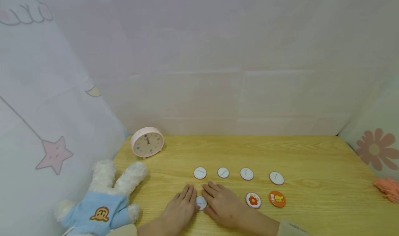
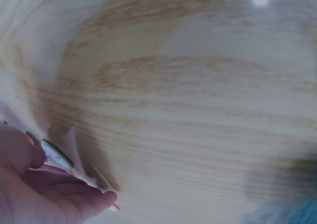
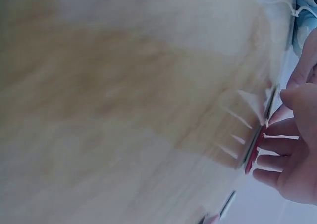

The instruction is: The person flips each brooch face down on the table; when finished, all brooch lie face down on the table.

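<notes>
A round button badge [image 1: 201,203] lies pin side up on the wooden table, between my two hands. My left hand [image 1: 182,206] is palm down on its left, fingers straight and pointing away, thumb tip at the badge's edge. On the other side my right hand [image 1: 223,204] mirrors it, fingers extended and thumb near the lower rim. The left wrist view shows a badge [image 2: 57,154] beside the left thumb. In the right wrist view, a red-edged badge [image 3: 254,149] appears in line with the fingertips of the right hand [image 3: 297,149].
Behind the hands, several badges [image 1: 247,173] form a row with white pin backs up. A red flower badge [image 1: 253,200] and an orange badge [image 1: 277,198] lie face up at right. A plush toy [image 1: 99,205], a pink clock [image 1: 148,142] and coral yarn [image 1: 388,188] sit around.
</notes>
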`<state>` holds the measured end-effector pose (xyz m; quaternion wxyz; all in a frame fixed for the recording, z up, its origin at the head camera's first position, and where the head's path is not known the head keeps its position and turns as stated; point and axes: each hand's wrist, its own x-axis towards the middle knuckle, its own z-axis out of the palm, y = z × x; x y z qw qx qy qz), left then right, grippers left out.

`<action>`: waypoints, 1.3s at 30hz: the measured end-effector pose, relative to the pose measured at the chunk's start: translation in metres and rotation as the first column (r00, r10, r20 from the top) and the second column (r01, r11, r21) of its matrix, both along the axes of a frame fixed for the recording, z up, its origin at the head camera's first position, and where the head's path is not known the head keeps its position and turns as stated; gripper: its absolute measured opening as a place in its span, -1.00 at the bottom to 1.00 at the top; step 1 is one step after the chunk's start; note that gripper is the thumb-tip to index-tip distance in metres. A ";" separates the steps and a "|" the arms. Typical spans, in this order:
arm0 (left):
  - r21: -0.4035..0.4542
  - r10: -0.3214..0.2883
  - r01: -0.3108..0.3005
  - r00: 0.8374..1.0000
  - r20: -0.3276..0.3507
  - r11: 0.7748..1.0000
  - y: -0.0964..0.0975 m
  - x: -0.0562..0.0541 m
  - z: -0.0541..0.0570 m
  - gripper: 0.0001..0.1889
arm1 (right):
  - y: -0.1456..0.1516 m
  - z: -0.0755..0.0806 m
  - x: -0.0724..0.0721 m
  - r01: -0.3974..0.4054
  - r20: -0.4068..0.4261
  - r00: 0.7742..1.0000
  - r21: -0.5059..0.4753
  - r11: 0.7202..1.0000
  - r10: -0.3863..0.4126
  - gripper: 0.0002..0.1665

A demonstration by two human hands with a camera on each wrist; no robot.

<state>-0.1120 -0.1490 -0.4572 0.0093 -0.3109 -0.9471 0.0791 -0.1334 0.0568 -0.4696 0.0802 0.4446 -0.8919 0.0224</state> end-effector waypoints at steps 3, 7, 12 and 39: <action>0.036 -0.008 0.007 1.000 0.013 0.999 0.004 -0.001 0.005 -0.39 | 0.011 0.005 0.000 -0.007 0.030 0.999 -0.057 0.998 0.009 -0.43; 0.071 -0.008 0.005 0.999 0.037 0.997 0.015 -0.003 0.014 -0.36 | 0.027 0.015 0.000 0.041 0.066 0.997 -0.091 0.995 -0.035 -0.47; 0.037 -0.052 0.052 0.999 0.007 0.998 0.031 -0.006 0.017 -0.35 | 0.043 0.021 -0.001 0.119 0.075 0.991 -0.087 0.989 -0.112 -0.44; -0.111 -0.038 0.035 0.999 -0.024 0.993 0.072 -0.015 0.007 -0.30 | 0.072 0.010 0.000 0.192 0.137 0.974 -0.083 0.978 -0.180 -0.36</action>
